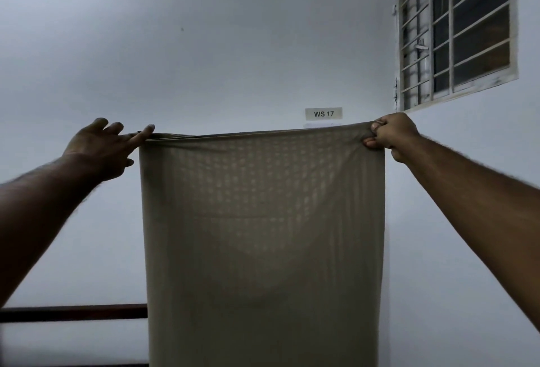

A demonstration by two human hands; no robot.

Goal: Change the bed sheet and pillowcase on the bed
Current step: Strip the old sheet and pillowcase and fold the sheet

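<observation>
A beige-grey cloth point(263, 235) hangs in front of me, folded in layers, stretched flat between both hands and running down past the bottom of the view. My right hand point(390, 136) grips its top right corner in a closed fist. My left hand point(102, 147) pinches the top left corner between thumb and forefinger, the other fingers spread loosely. Both arms are raised and stretched forward. The bed itself is hidden behind the cloth.
A plain white wall fills the view ahead, with a small label reading "WS 17" point(323, 113) just above the cloth. A barred window point(455, 31) sits high on the right wall. A dark wooden rail point(73, 312) runs at lower left.
</observation>
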